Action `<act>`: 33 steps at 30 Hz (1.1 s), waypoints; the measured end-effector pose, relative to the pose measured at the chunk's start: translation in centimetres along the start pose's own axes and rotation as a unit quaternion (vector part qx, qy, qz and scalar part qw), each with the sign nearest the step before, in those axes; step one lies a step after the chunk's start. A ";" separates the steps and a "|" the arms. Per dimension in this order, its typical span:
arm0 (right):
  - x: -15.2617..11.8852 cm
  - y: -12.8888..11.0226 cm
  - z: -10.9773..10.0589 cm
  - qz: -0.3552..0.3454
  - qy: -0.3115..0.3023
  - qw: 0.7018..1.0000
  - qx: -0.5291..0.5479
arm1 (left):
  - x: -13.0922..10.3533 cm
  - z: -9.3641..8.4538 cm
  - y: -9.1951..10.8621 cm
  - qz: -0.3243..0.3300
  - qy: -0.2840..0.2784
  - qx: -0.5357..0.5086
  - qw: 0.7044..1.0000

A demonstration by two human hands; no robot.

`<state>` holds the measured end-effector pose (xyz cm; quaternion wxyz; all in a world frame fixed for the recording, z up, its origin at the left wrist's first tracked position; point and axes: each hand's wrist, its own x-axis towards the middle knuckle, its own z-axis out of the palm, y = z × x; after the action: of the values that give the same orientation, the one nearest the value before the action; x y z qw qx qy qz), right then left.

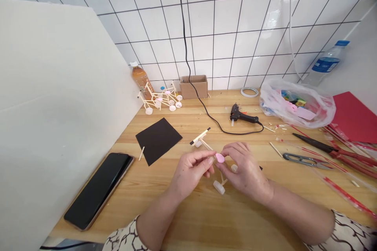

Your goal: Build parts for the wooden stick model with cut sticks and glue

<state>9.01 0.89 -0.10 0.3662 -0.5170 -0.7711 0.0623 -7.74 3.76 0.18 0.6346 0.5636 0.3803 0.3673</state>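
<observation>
Above a wooden-stick model tricycle, a person's right hand pinches a pink oval disc, apparently to steady it, as the left hand brings thumb and forefinger to its edge, their exact grip unclear, with a hot-glue gun resting beyond.

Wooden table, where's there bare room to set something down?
Bare wood lies between the phone and the left hand, and between the right forearm and the red strips. It is crowded along the right, around the plastic bag, grey snips and red-handled tool.
</observation>
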 end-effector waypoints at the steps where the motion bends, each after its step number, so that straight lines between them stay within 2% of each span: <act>1: 0.0 0.0 0.0 0.000 0.002 1.000 0.002 | 0.1 -0.1 -0.1 -0.007 -0.006 -0.019 1.000; 8: -0.1 0.1 0.2 0.003 0.006 1.000 0.000 | 0.0 0.0 -0.5 -0.032 -0.029 -0.076 0.996; 14: -0.1 0.2 0.3 0.003 0.005 1.000 0.002 | -0.2 0.3 -0.3 -0.026 0.000 -0.086 0.996; 22: 0.0 0.1 0.3 0.003 0.009 1.000 0.005 | -0.2 0.3 -0.3 -0.042 -0.013 -0.108 0.993; 28: -0.1 0.3 0.5 -0.006 0.019 1.000 0.005 | -0.1 0.3 -0.2 -0.032 0.007 -0.088 0.996; 33: 0.0 0.3 0.4 0.000 0.011 1.000 0.002 | -0.2 0.2 -0.5 -0.035 -0.019 -0.062 0.997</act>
<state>8.98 1.10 -0.57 0.3755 -0.5169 -0.7670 0.0587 -7.66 3.51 -0.25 0.6880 0.5164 0.3644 0.3567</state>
